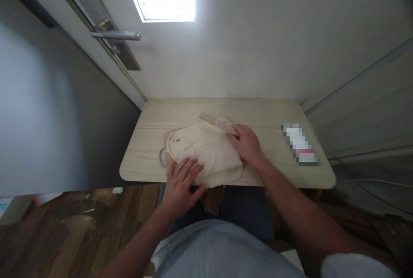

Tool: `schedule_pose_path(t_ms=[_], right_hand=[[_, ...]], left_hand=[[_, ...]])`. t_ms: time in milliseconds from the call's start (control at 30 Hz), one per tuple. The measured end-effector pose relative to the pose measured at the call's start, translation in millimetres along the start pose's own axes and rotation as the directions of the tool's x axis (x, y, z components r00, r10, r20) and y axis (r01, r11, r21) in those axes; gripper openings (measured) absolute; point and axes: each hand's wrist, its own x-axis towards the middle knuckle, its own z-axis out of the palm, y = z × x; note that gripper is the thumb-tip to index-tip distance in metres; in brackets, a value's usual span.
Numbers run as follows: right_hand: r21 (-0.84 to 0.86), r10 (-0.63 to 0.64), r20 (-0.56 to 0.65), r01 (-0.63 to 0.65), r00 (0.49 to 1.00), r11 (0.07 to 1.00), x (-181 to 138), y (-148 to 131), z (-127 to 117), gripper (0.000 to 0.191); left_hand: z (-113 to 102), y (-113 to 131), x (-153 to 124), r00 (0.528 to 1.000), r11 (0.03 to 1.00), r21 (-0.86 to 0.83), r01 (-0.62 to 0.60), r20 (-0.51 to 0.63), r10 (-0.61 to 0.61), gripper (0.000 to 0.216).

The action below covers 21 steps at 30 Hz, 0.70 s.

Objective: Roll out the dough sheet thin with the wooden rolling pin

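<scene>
A cream-coloured soft sheet (213,153), which looks like rolled-out dough, lies on a brown board (167,138). There is a small hole near the sheet's left end, and its front edge reaches the table's front edge. My left hand (182,181) rests flat on the sheet's front left part, fingers apart. At the sheet's far right side, my right hand (247,142) is closed around one end of a pale wooden-looking stick (214,119). This stick lies slantwise across the sheet's back edge. Whether it is round or flat, I cannot tell.
The light wood table (258,110) stands against a white door with a metal handle (116,35). A metal ring (161,157) sticks out at the board's left. A blurred phone-like object (300,144) lies at the right. Paper scraps (118,190) lie on the floor.
</scene>
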Motion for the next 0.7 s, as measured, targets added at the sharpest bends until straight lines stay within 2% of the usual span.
schedule_pose_path(t_ms=[67,167,267,400,500,700], right_hand=[[0.014,0.051,-0.017,-0.051,0.999,0.999,-10,-6,-1,0.037],[0.012,0.135,-0.021,-0.135,0.991,0.991,-21,-7,-6,0.036],[-0.02,0.232,-0.051,-0.233,0.971,0.972,-27,2,-15,0.036],[-0.115,0.32,-0.115,-0.333,0.94,0.936,-28,22,-30,0.036],[-0.205,0.356,-0.135,-0.377,0.925,0.903,-26,33,-36,0.036],[-0.287,0.34,-0.161,-0.374,0.926,0.882,-32,37,-36,0.039]], left_hand=[[0,1,-6,0.999,0.999,0.029,-0.033,0.038,0.031,0.056],[-2,-8,-7,0.994,0.994,0.061,-0.094,0.057,0.091,0.049],[-7,-27,-6,0.991,0.986,0.104,-0.131,0.044,0.127,0.04],[-12,-43,-6,0.977,0.973,0.118,-0.199,0.1,0.188,0.046],[-9,-40,-8,0.976,0.969,0.134,-0.207,0.1,0.195,0.05],[8,-26,-17,0.977,0.97,0.126,-0.207,-0.028,0.213,0.044]])
